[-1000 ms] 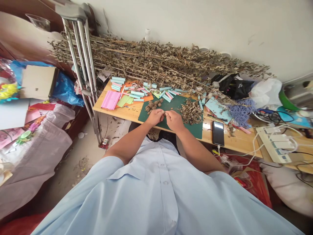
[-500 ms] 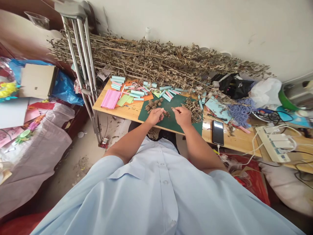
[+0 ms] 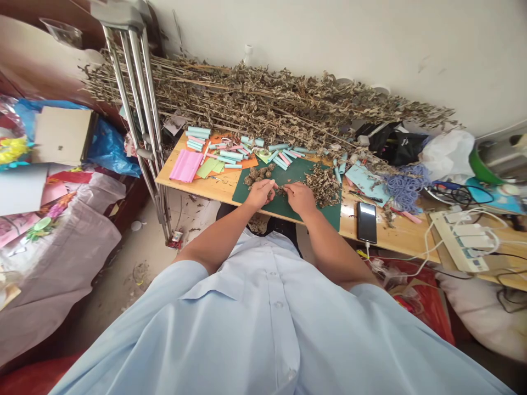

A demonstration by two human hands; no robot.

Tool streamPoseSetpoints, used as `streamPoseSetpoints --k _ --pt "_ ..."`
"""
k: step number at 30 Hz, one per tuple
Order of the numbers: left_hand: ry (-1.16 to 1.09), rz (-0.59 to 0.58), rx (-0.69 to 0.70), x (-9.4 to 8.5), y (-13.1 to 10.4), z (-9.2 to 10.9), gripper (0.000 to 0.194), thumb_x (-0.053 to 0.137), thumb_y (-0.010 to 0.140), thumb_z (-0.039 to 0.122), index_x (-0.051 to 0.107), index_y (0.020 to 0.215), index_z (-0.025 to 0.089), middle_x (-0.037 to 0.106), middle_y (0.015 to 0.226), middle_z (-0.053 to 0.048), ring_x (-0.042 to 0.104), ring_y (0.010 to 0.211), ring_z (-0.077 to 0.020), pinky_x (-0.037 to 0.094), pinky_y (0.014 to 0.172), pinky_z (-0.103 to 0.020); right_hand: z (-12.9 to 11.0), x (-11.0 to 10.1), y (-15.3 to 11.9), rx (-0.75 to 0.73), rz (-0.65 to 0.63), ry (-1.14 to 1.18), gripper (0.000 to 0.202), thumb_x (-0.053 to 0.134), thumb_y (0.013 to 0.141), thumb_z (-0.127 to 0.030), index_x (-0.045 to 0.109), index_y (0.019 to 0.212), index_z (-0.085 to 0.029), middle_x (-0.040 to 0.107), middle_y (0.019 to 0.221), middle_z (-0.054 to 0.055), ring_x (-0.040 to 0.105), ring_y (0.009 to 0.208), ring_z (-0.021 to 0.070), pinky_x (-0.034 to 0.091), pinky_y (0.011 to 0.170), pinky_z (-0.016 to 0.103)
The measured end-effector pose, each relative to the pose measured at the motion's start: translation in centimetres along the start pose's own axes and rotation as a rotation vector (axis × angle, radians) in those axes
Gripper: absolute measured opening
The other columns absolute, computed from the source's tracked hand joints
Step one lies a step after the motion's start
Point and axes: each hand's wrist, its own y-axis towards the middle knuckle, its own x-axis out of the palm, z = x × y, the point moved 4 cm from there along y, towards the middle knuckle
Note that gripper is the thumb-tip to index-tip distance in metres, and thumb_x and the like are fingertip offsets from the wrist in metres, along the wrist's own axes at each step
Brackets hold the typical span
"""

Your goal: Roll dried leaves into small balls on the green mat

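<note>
Both hands work close together over a dark green mat (image 3: 292, 171) on the wooden table. My left hand (image 3: 261, 195) is closed, its fingers pinched on something too small to make out, perhaps a bit of dried plant. Facing it, my right hand (image 3: 300, 198) is pinched too, fingertips a short way from the left ones; what it holds is hidden. Brown round clumps (image 3: 257, 174) lie just beyond my left hand. A pile of dried leaves (image 3: 324, 185) sits beside my right hand, on the mat's right part.
Long dried plant stalks (image 3: 247, 99) lie along the wall. Rolled blue paper (image 3: 198, 132) and pink paper (image 3: 185, 165) are at left. A phone (image 3: 366, 222), a power strip (image 3: 461, 241) and purple yarn (image 3: 407, 187) are at right. Metal crutches (image 3: 138, 109) stand left of the table.
My right hand has moved left, away from the leaf pile, and its fingertips are now nearer my left hand. The left hand has barely moved.
</note>
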Motion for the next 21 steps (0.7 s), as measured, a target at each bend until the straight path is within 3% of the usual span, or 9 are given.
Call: streamPoseSetpoints --k 8,16,21 --pt "-0.012 0.003 0.01 -0.1 0.0 -0.1 0.04 0.058 0.092 0.056 0.061 0.088 0.016 0.052 0.05 0.004 0.034 0.034 -0.0053 0.026 0.039 -0.022 0.4 -0.3 0.1 0.104 0.0 0.047 0.025 0.063 0.09 -0.028 0.078 0.108 -0.018 0.076 0.107 0.012 0.069 0.1 0.0282 0.054 0.094 0.042" --pt "-0.022 -0.006 0.011 0.0 0.0 0.1 0.039 0.058 0.092 0.056 0.061 0.089 0.016 0.052 0.049 0.004 0.034 0.034 -0.0058 0.026 0.039 -0.022 0.4 -0.2 -0.3 0.062 0.042 0.084 0.026 0.056 0.093 -0.028 0.079 0.103 -0.02 0.077 0.104 0.01 0.07 0.099 0.0262 0.054 0.094 0.041" --pt "0.001 0.018 -0.002 0.0 -0.2 0.2 0.04 0.056 0.093 0.057 0.061 0.089 0.017 0.052 0.05 0.005 0.033 0.034 -0.0055 0.027 0.039 -0.022 0.5 -1.8 -0.3 0.12 0.179 0.13 0.03 0.052 0.094 -0.029 0.078 0.107 -0.021 0.076 0.108 0.01 0.069 0.101 0.0264 0.053 0.096 0.042"
